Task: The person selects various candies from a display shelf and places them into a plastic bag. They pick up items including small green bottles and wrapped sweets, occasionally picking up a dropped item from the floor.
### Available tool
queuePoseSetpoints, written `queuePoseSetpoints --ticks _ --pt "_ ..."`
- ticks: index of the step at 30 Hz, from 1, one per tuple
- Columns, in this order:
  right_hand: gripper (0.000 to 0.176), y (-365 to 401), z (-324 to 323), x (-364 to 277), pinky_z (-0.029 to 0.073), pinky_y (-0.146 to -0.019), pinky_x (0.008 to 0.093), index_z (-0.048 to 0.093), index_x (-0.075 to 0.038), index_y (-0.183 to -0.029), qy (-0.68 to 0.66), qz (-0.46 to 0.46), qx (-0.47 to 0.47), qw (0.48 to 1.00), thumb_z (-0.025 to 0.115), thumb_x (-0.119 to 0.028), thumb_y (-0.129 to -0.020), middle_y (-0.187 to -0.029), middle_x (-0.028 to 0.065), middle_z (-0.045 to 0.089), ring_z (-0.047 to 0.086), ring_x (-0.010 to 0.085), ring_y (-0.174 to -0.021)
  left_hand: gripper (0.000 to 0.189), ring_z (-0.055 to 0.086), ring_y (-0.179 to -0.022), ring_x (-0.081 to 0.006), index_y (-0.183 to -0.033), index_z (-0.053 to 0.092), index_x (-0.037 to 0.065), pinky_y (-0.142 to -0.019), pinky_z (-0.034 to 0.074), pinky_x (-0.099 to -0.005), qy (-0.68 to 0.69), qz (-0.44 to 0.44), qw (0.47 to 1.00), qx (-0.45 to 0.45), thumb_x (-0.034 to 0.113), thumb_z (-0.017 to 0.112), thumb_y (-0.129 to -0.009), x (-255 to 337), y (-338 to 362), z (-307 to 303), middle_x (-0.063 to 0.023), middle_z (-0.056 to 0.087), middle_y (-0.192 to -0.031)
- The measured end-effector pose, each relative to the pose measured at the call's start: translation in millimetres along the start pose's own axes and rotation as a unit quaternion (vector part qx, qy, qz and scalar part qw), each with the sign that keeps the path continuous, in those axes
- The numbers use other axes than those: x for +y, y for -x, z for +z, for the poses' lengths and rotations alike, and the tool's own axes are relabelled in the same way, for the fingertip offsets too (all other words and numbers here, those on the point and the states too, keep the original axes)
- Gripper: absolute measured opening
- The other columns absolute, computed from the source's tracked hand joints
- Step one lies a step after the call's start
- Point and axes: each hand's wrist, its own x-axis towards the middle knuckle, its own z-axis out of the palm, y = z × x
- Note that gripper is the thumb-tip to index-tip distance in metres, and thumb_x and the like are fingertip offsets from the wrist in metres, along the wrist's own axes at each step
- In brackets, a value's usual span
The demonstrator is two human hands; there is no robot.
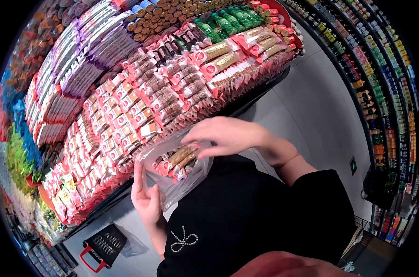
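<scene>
A clear plastic bag [173, 194] hangs in front of my chest, its mouth spread wide. Inside lie several wrapped snack rolls [181, 157] in gold and red packaging. My left hand [148, 196] grips the bag's left side, fingers running up along the film and thumb on the near side. At the right rim my right hand [228, 137] reaches over the mouth, its bent fingers and thumb on the film above the rolls. Just beyond the bag, rows of red-and-white wrapped snacks [121, 108] fill a sloping display.
Larger gold snack packs [221, 63] and green bottle-shaped packs [223, 23] sit farther back. Purple-and-white packages [75, 60] are stacked at left. A black basket with a red handle [105, 244] stands on the floor. Stocked shelves [380, 60] curve along the right.
</scene>
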Motion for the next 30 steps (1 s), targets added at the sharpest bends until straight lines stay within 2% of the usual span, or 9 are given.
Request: queuePoseSetpoints --ticks 2,3,8,12,15,19,21,25,30 --pt "0.035 14 -19 10 0.044 -0.075 0.0329 0.053 -0.001 -0.102 0.084 -0.015 0.13 0.988 0.063 -0.015 -0.071 -0.092 0.0113 0.058 0.056 0.0256 -0.086 0.058 0.037 -0.047 0.0024 -0.129 0.024 -0.002 -0.04 0.023 -0.0124 -0.01 0.011 1.0 0.002 -0.008 0.045 -0.075 0 -1 1 -0.0156 0.028 -0.133" --pt "0.034 20 -30 12 0.045 -0.073 0.0312 0.053 -0.001 -0.101 0.084 0.054 0.136 0.986 0.063 -0.012 -0.07 -0.09 0.0109 0.058 0.057 0.0247 -0.082 0.058 0.037 -0.047 0.0024 -0.129 0.024 -0.002 -0.04 0.023 -0.0124 -0.011 0.011 1.0 0.002 -0.008 0.045 -0.075 0 -2 1 -0.0156 0.028 -0.133" --pt "0.027 50 -53 48 0.045 -0.067 0.03 0.056 -0.001 -0.094 0.201 0.2 0.298 0.911 0.063 -0.012 -0.07 -0.085 0.0114 0.059 0.057 0.0227 -0.075 0.058 0.036 -0.047 0.0025 -0.129 0.024 -0.002 -0.04 0.023 -0.0123 -0.014 0.019 0.999 0.027 -0.008 0.044 -0.074 0 -2 2 -0.0149 0.029 -0.133" --pt "0.027 58 -82 92 0.045 -0.069 0.0304 0.056 -0.001 -0.092 0.314 0.198 0.388 0.844 0.062 -0.017 -0.072 -0.084 0.0124 0.058 0.057 0.0241 -0.077 0.06 0.036 -0.048 0.0021 -0.13 0.021 -0.001 -0.04 0.024 -0.0137 0.006 0.01 1.0 0.012 -0.012 0.041 -0.075 0 -2 -1 -0.0147 0.022 -0.136" --pt "0.029 38 -111 119 0.044 -0.071 0.0319 0.056 -0.002 -0.091 0.298 0.22 0.442 0.817 0.063 -0.021 -0.071 -0.083 0.0113 0.057 0.055 0.0245 -0.08 0.06 0.036 -0.048 0.002 -0.13 0.021 -0.001 -0.04 0.025 -0.0136 0.009 0.013 1.0 0.004 -0.012 0.041 -0.075 -1 -2 -1 -0.0146 0.023 -0.136" --pt "0.036 -5 -138 153 0.042 -0.078 0.038 0.056 -0.004 -0.092 0.35 0.205 0.432 0.805 0.064 -0.032 -0.07 -0.093 0.0161 0.053 0.051 0.0308 -0.09 0.06 0.037 -0.049 0.0022 -0.13 0.021 -0.001 -0.04 0.026 -0.0137 0.02 0.01 1.0 0.001 -0.013 0.041 -0.075 0 -3 0 -0.014 0.025 -0.135" --pt "0.047 -30 -141 150 0.041 -0.08 0.0413 0.057 -0.006 -0.092 0.375 0.354 0.376 0.77 0.061 -0.047 -0.069 -0.103 0.0188 0.048 0.046 0.0334 -0.099 0.06 0.037 -0.049 0.0022 -0.13 0.021 -0.001 -0.04 0.026 -0.0137 0.024 0.013 1.0 -0.001 -0.013 0.041 -0.075 0 -3 0 -0.0138 0.025 -0.135" --pt "0.06 -56 -146 150 0.04 -0.084 0.0429 0.058 -0.007 -0.099 0.349 0.472 0.291 0.755 0.057 -0.058 -0.067 -0.11 0.02 0.044 0.042 0.0346 -0.104 0.059 0.037 -0.05 0.002 -0.13 0.022 -0.001 -0.04 0.027 -0.0133 0.018 0.01 1.0 0.001 -0.013 0.041 -0.075 1 -3 1 -0.0138 0.025 -0.135" --pt "0.066 -64 -148 165 0.04 -0.085 0.0421 0.057 -0.006 -0.105 0.338 0.51 0.264 0.745 0.055 -0.06 -0.068 -0.12 0.0188 0.035 0.035 0.0335 -0.111 0.058 0.039 -0.052 0.0019 -0.13 0.023 -0.001 -0.041 0.028 -0.0128 0.019 0.02 1.0 -0.001 -0.013 0.041 -0.076 -1 -2 -1 -0.0141 0.025 -0.135"
